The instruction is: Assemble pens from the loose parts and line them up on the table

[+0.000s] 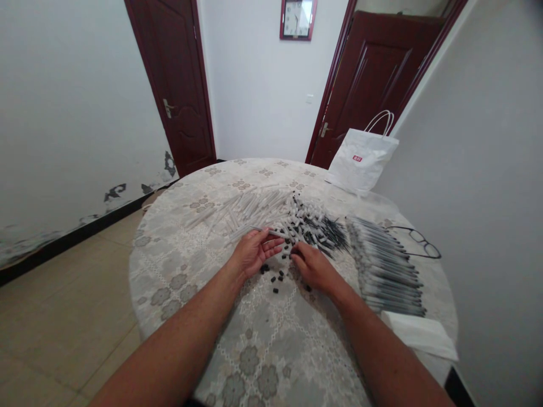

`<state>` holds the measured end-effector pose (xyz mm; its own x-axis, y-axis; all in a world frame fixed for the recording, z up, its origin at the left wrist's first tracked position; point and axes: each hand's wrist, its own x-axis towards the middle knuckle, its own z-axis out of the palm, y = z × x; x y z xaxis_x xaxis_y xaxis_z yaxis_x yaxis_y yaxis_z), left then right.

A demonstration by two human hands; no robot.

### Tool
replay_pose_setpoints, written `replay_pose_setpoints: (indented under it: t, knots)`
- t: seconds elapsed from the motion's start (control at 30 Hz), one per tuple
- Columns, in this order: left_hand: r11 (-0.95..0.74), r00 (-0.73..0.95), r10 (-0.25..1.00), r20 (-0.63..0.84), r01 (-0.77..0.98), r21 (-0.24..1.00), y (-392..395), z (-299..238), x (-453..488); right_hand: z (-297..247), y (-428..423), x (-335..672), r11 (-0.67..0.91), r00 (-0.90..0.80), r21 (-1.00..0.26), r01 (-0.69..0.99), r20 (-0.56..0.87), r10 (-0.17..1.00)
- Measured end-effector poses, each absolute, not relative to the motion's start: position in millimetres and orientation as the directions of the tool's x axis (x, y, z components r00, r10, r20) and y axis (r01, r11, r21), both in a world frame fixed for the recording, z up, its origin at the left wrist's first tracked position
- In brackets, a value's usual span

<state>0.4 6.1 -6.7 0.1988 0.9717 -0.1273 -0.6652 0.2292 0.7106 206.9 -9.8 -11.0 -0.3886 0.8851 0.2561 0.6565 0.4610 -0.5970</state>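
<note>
My left hand (254, 251) holds a clear pen barrel (271, 231) that lies across its fingers, palm turned inward. My right hand (313, 265) rests knuckles-up on the round table (178, 265), fingers curled down among small black caps (275, 277); what it pinches is hidden. Just beyond both hands lies a heap of clear pen barrels (254, 206) and a heap of black-tipped refills (318, 226). A row of finished pens (386, 265) lies to the right of my right hand.
A white paper bag (362, 158) stands at the table's far right. Glasses (418, 240) lie by the right wall. White folded paper (418, 333) sits at the near right edge. Two dark red doors and a wall clock (297, 18) are behind.
</note>
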Motion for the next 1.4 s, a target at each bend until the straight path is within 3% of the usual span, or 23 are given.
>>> replay_pose_setpoints:
  t: [0.1, 0.17, 0.27, 0.47, 1.4]
  knots:
    - [0.228, 0.219, 0.970, -0.106, -0.664, 0.712, 5, -7, 2, -12, -7, 200, 0.276, -0.186, -0.885, 0.376, 0.219, 0.958]
    - [0.224, 0.233, 0.968, -0.087, -0.659, 0.719, 5, -7, 2, -13, -5, 196, 0.201, -0.141, -0.966, 0.161, 0.179, 0.974]
    - [0.217, 0.250, 0.966, -0.064, -0.654, 0.724, 4, -6, 3, -14, -4, 194, 0.175, -0.126, -0.984, -0.026, 0.177, 0.976]
    - [0.214, 0.254, 0.966, -0.054, -0.661, 0.720, 3, -4, 3, -17, -3, 194, 0.142, -0.137, -0.978, -0.154, 0.163, 0.977]
    - [0.181, 0.238, 0.971, -0.038, -0.613, 0.769, 2, -5, 7, -13, -8, 193, 0.243, -0.056, -0.965, 0.095, 0.238, 0.970]
